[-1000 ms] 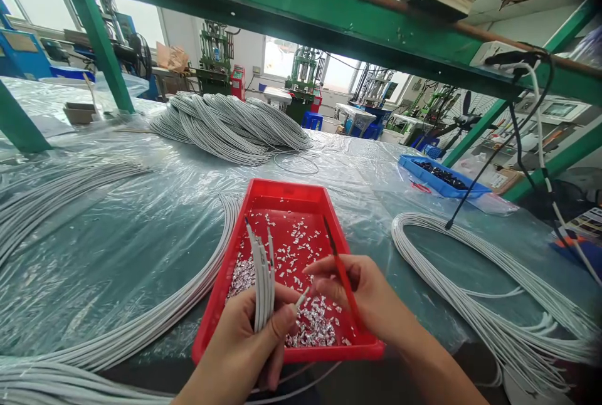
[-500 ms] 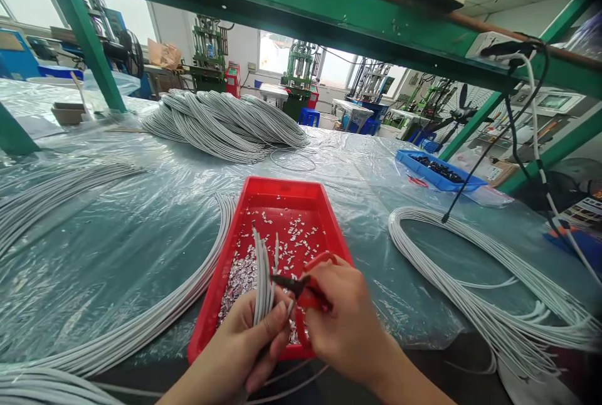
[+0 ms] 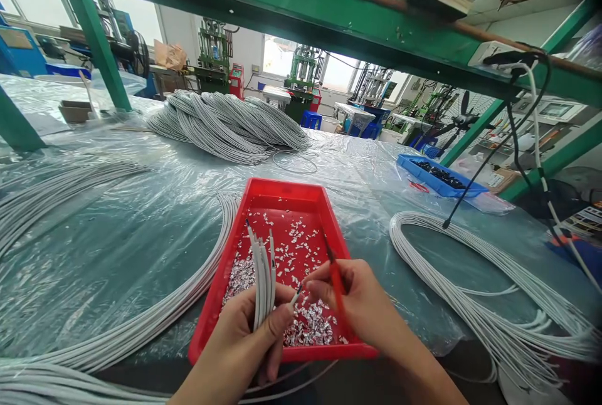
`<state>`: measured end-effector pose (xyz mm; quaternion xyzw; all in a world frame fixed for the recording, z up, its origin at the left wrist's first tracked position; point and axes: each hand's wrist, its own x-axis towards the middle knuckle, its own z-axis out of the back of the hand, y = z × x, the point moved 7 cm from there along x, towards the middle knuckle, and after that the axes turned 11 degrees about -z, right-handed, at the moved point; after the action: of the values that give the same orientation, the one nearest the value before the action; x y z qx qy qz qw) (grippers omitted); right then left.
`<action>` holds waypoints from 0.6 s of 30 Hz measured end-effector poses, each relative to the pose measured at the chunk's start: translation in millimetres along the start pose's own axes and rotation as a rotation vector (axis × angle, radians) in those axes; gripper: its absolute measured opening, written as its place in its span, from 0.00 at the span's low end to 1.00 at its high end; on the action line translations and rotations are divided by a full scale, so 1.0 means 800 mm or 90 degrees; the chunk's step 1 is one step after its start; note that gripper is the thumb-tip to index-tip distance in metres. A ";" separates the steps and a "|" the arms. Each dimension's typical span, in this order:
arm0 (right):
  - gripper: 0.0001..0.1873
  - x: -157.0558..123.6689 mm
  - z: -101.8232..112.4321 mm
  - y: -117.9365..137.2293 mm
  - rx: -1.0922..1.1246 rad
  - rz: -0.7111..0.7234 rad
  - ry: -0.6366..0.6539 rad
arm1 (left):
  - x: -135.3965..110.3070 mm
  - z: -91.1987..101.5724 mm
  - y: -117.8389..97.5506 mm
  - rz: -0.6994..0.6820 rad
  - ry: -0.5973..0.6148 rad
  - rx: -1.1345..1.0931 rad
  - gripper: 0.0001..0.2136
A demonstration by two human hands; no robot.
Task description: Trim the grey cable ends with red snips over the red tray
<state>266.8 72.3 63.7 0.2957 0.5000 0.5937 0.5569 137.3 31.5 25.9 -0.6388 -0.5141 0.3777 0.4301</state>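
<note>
My left hand is closed around a bundle of light grey cables, their cut ends pointing up. One cable end sticks out to the right, held by the left thumb, with a dark tip. At that tip the thumb and forefinger of my right hand are pinched together. Tucked in the same right hand are red-handled cutters, their dark jaws pointing up and away from the cables. Both hands are over a red tray strewn with small silvery scraps.
Coiled grey cables lie left and right of the tray, with a large cable pile behind. A blue tray of black parts stands at the right. A green shelf beam crosses overhead, and a black cord hangs down at the right.
The cutter jaws have come away from the cables, and the cutters now stand upright in my right hand. Its fingertips have moved to the single cable end, while my left hand keeps the bundle.
</note>
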 end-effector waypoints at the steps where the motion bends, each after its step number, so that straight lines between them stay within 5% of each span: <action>1: 0.13 0.004 0.005 -0.002 -0.037 0.008 -0.027 | 0.001 0.001 0.000 -0.001 -0.015 -0.002 0.15; 3: 0.17 0.011 0.011 -0.005 -0.105 0.027 -0.056 | 0.002 0.003 0.000 -0.012 -0.037 -0.013 0.16; 6: 0.07 0.016 0.011 -0.011 -0.145 0.046 -0.017 | 0.004 0.006 0.003 -0.023 -0.051 -0.026 0.15; 12: 0.22 -0.022 0.013 -0.014 -0.181 0.040 0.076 | 0.008 0.010 0.008 -0.052 -0.044 -0.027 0.11; 18: 0.35 -0.056 0.007 -0.021 -0.359 -0.072 0.177 | 0.007 0.005 0.006 -0.039 -0.025 0.003 0.11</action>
<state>287.4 28.7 58.9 0.0177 0.4026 0.7118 0.5753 135.9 37.3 19.9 -0.6142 -0.5412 0.3777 0.4327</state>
